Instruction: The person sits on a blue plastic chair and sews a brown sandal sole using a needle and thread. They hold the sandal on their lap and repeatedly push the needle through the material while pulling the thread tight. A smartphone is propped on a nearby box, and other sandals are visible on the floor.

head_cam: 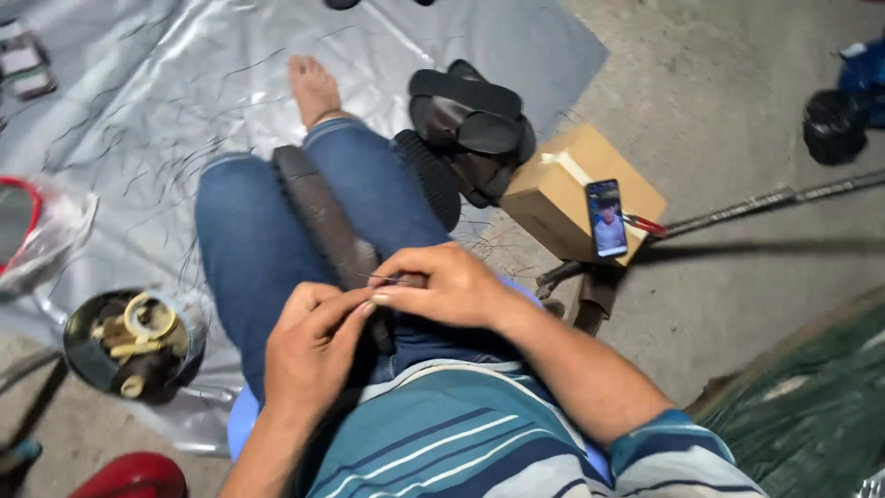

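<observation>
Pinching a thin thread (383, 278) between both hands, you hold it over the dark sole (324, 218) lying along your lap. Left hand (313, 346) and right hand (442, 286) both clenched on it; keep it taut, feed straight.

Plain brown rectangular cardboard box (562, 189) sealed with pale tape strip, on concrete floor just right of dark sandals; black slim smartphone (607, 218) lying on box top near its right corner, screen lit, showing picture
</observation>
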